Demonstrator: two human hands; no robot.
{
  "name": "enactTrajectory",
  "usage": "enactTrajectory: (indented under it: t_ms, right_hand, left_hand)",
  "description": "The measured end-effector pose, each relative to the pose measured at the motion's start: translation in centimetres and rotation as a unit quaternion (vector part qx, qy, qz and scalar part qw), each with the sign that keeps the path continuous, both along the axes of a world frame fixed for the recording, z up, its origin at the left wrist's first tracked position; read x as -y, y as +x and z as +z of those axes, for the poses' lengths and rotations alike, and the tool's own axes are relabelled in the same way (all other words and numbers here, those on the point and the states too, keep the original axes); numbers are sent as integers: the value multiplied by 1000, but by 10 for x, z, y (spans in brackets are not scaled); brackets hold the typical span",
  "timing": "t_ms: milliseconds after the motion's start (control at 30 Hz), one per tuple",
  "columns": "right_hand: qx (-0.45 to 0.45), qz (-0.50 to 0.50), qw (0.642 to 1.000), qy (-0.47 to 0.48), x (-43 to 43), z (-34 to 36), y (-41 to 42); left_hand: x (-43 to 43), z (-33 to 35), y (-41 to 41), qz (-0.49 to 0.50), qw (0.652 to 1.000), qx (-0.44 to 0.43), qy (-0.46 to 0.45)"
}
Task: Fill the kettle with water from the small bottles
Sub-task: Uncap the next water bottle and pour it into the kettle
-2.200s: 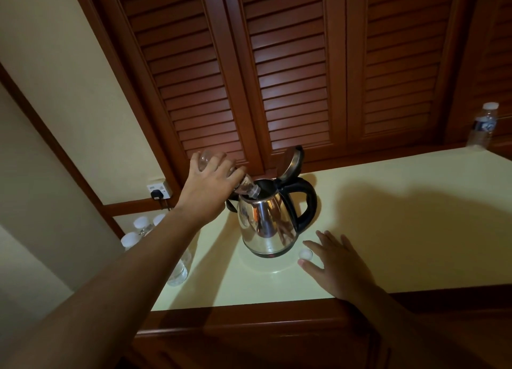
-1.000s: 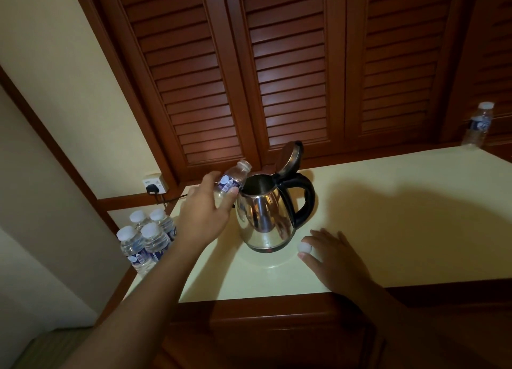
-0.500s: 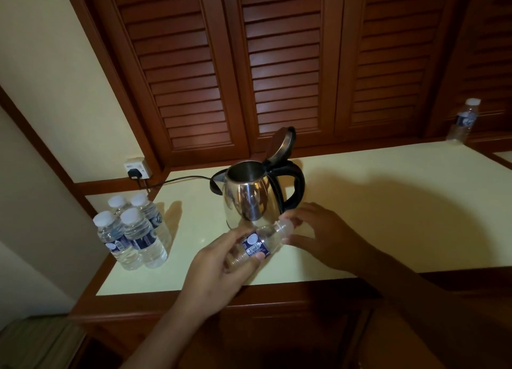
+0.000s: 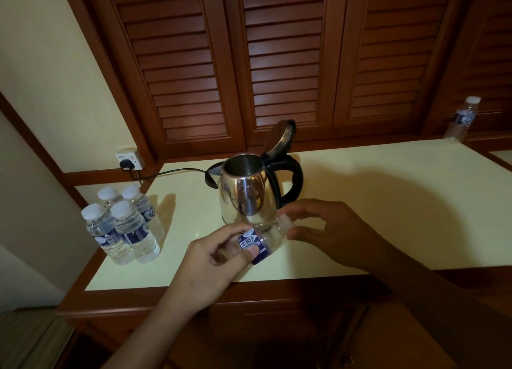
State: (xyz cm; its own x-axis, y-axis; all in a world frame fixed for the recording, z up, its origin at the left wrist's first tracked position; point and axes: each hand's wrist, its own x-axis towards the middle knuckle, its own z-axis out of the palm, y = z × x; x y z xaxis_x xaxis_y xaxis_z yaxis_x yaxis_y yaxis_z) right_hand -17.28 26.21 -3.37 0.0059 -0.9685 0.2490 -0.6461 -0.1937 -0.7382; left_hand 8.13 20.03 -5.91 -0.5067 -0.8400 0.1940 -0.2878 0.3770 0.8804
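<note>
While a person stands at a cream-topped counter [image 4: 388, 202] edged in dark wood, four capped small bottles [image 4: 124, 227] full of water stand bunched together at nine o'clock from the kettle, close to the counter's left end. Behind them, at about ten o'clock, a black plug sits in a wall socket [image 4: 129, 160], its cord [image 4: 177, 171] trailing across the counter toward the kettle. The left hand [image 4: 213, 263] is closed around a clear bottle [image 4: 260, 238] with a blue label, thumb pressed on the label, holding it tilted nearly flat with its neck pointing toward two o'clock; this bottle looks empty. The stainless steel kettle [image 4: 246, 194] stands upright in the middle of the counter, directly behind the held bottle at twelve o'clock, its lid [image 4: 279, 135] flipped up and open, its spout at nine o'clock and its black handle at three. The right hand [image 4: 329, 230] is loosely curled at the neck of the bottle, fingertips touching the mouth; whether it holds a cap cannot be made out. Far off at two o'clock, a lone capped bottle [image 4: 461, 119] stands at the counter's back right corner, before brown louvered doors [image 4: 277, 63].
</note>
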Motion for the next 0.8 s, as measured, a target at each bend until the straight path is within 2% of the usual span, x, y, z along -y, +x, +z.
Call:
enactTrajectory:
  t_ms: [300,467,567,633,700,767,800]
  right_hand:
    - [109,23,994,-5,-7,12,6]
    - [141,64,988,-6,-9,23,6]
    - [155,86,984,-11,-8,26,7]
    - [128,87,988,-17,-8,30,6]
    - [61,68,995,-36,-7,36,2]
    - [-60,44,993,-90,-6,40,-2]
    - [-132,42,981,-137,-5,40,-2]
  left_hand:
    - [-2,17,-7,-40,984,-85,150]
    - [7,19,-6,-113,941,-134,291]
    - [12,19,-5,-173,890,-161,389]
    - [15,18,-4,-220,843,-169,460]
    - [19,19,-5,-261,791,-180,522]
    - [23,20,-9,-304,752,-178,558]
    - [25,20,-12,-332,735,-169,566]
